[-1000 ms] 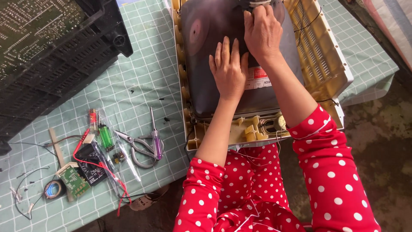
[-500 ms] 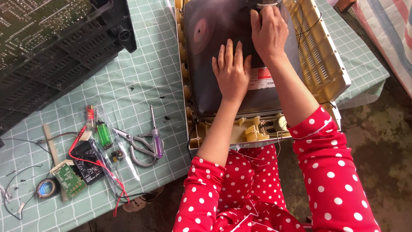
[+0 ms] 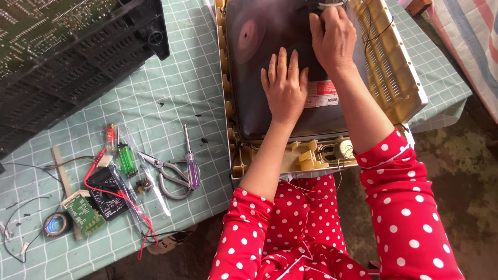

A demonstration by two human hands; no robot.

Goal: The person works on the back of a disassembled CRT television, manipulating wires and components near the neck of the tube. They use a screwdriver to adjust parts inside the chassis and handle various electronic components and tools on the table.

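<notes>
while both hands stay put, left hand (image 3: pixel 284 88) flat, right hand (image 3: pixel 334 39) gripping picture tube (image 3: pixel 270 111).

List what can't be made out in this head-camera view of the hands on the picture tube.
- Whatever the right hand presses at the tube's neck: covered by the fingers and cut off by the top edge.
- The dark picture tube under the left hand: hidden by the flat palm.
- The black back cover with its circuit board: cut off by the left and top edges.
- Small parts by the scissors: too small to identify.
</notes>
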